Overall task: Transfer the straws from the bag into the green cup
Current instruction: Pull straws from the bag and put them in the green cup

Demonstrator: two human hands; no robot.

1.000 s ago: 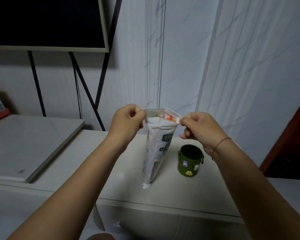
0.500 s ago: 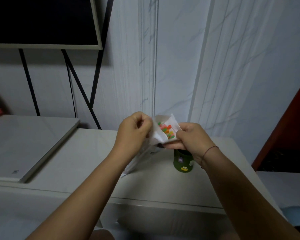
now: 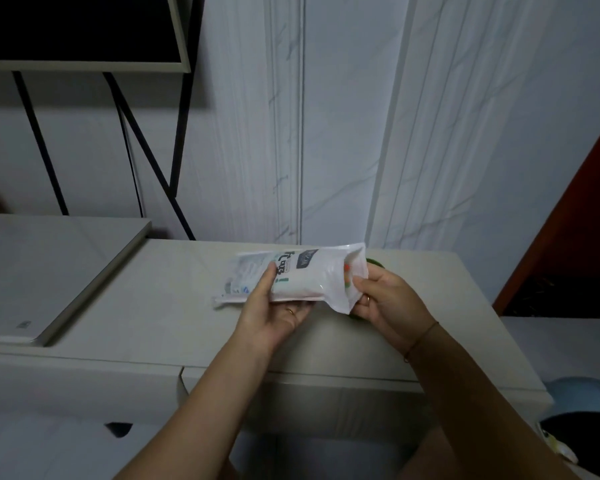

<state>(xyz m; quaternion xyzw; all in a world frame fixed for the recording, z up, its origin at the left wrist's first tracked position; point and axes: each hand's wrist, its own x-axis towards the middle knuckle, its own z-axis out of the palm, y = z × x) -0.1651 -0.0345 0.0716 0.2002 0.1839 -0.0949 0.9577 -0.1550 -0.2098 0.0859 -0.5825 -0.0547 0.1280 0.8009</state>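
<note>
A white printed plastic bag [image 3: 302, 277] lies nearly level in the air above the white counter [image 3: 174, 299], its open mouth pointing right. Coloured straw ends [image 3: 346, 271] show inside the mouth. My left hand [image 3: 274, 311] cups the bag's middle from below, thumb on top. My right hand [image 3: 385, 299] pinches the mouth's lower edge. The green cup [image 3: 374, 262] stands behind the bag and my right hand; only a sliver of its rim shows.
A flat white appliance lid [image 3: 49, 268] sits on the left of the counter. Black metal legs [image 3: 146, 147] and a dark framed screen [image 3: 80, 29] are against the wall. A light blue bin [image 3: 582, 403] stands at the lower right.
The bag went from hanging upright between both hands to lying sideways, mouth to the right. My left hand slid from the mouth to under the bag's middle. The cup is now mostly hidden.
</note>
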